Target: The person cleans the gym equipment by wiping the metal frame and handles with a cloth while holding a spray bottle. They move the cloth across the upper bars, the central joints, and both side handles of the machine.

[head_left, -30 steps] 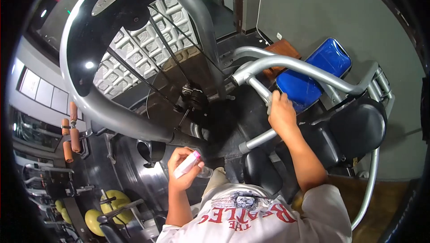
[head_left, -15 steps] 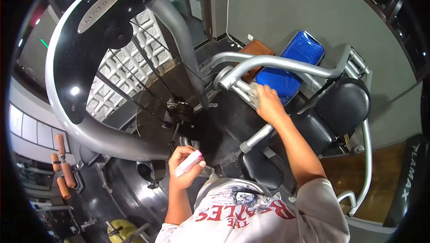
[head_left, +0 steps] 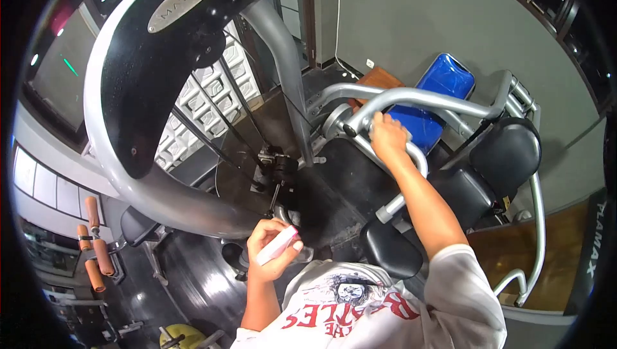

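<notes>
My left hand (head_left: 271,254) is closed around a small white-and-pink bottle (head_left: 277,246), held tilted in front of my shirt. Its label and far end are partly covered by my fingers. My right hand (head_left: 389,138) reaches forward, fingers curled over a silver tube of the exercise machine, just beside the round pivot (head_left: 339,121). A pale cloth (head_left: 407,134) shows only a little at the edge of that hand; most of it is hidden under the palm. Above the hand runs the machine's bent silver arm (head_left: 437,99).
A weight-stack tower (head_left: 116,92) curves up on the left, with dark cables and rods. Black padded seats (head_left: 506,155) stand at the right. Behind the arm lie a blue padded board (head_left: 418,124) and a brown box (head_left: 379,82) by the grey wall. Orange foam rollers (head_left: 96,246) are at far left.
The view has shifted, so the machine sits further right and slightly lower. My right hand has moved along the tubing with the cloth, now less visible. My left hand still holds the bottle.
</notes>
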Available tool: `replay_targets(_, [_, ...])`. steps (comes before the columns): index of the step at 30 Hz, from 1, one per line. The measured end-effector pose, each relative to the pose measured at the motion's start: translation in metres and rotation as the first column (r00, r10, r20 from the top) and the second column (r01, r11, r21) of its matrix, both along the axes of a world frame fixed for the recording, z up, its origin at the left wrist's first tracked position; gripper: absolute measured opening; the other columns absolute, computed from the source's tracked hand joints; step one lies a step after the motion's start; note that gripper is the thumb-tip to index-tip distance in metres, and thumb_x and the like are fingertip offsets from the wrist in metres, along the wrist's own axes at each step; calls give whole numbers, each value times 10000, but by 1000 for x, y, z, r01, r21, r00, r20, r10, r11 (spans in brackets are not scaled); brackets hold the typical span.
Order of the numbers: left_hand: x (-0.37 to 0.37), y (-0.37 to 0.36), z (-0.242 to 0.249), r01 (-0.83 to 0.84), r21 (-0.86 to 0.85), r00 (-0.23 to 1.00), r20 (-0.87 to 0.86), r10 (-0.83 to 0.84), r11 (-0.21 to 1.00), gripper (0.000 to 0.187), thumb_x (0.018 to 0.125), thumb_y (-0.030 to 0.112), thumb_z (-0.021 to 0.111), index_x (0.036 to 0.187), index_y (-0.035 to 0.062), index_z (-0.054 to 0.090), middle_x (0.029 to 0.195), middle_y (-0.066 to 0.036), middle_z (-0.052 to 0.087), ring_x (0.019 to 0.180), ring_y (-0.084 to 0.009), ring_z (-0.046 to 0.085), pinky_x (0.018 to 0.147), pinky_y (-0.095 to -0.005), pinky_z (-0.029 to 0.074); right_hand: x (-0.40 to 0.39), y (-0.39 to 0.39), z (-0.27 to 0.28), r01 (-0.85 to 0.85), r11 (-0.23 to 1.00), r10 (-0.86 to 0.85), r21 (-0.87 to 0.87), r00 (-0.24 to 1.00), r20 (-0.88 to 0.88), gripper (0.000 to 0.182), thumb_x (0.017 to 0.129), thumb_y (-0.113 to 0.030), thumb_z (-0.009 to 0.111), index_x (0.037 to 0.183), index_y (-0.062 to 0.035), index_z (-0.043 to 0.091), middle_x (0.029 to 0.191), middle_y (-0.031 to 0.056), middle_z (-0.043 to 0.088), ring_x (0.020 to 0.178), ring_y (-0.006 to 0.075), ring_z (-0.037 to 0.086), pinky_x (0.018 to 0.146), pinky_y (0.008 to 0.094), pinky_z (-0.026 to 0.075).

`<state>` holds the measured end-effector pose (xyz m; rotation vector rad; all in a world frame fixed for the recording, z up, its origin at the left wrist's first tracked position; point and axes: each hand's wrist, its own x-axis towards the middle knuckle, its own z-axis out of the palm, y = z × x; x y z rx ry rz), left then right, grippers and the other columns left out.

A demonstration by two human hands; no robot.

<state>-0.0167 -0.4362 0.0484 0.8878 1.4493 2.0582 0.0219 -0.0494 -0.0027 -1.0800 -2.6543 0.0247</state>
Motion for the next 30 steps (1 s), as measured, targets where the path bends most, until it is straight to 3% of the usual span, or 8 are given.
replay_targets(5, [-7,-3,3,104,19,994,-16,-104,994,337,793,-93,780,1047,10,583,979,-101,661,857,-147,673,756,-279,536,10,-16,12,-52,997,47,59,995,85,357,833,-98,666,1179,-76,583,1113,155,634,1071,368,635,889,522,506])
replay_targets(8, [-17,-12,-2,119,16,993,-18,-118,993,336,791,-75,794,1040,14,586,969,-99,665,850,-143,667,756,-277,534,68,-13,-1,-167,951,174,261,985,-5,364,823,-80,655,1182,-74,597,1136,169,618,1119,362,609,922,502,495])
replay_targets(12, [-31,-26,-6,93,-3,995,29,-93,996,330,795,-64,797,1036,18,587,957,-96,665,842,-138,658,759,-273,526,132,-22,28,-40,999,39,-16,999,-15,453,754,19,682,1183,-64,558,1163,172,595,1101,408,597,911,513,507])
replay_targets(13, [-34,-25,-4,41,-21,999,-28,-41,999,324,779,-61,767,997,31,544,892,-98,631,693,-119,610,602,-245,523,130,-21,32,9,998,-10,-66,1000,-11,479,727,50,700,1165,-52,537,1140,178,596,1066,421,606,906,500,522])
replay_targets(17, [-41,-28,-8,-37,-9,999,9,37,999,329,772,-77,746,1002,33,538,894,-96,617,662,-111,585,574,-237,501,92,-12,24,2,998,-9,65,995,102,471,716,-22,757,1131,-51,536,1116,173,616,1010,394,644,863,483,549])
replay_targets(20, [-36,-35,-10,-43,-14,995,84,44,999,340,787,-61,791,1030,23,567,916,-87,645,806,-133,624,747,-274,510,50,-1,7,-41,995,36,89,998,54,315,799,-134,728,1058,-54,568,1053,164,648,988,389,653,835,537,520])
replay_targets(22, [-28,-35,-8,-33,-20,997,76,34,999,336,781,-60,794,1016,24,569,920,-90,648,804,-133,627,740,-275,513,19,-4,1,-51,989,41,137,996,74,202,886,-129,631,1065,-56,573,1063,170,649,996,386,647,847,541,505])
replay_targets(30, [-4,-33,-7,-19,10,1000,9,19,1000,322,768,-34,792,967,36,549,872,-93,628,709,-121,611,630,-247,509,1,-7,-3,-103,988,100,116,994,37,260,902,-164,627,1134,-49,598,1099,173,634,1032,378,633,872,512,503])
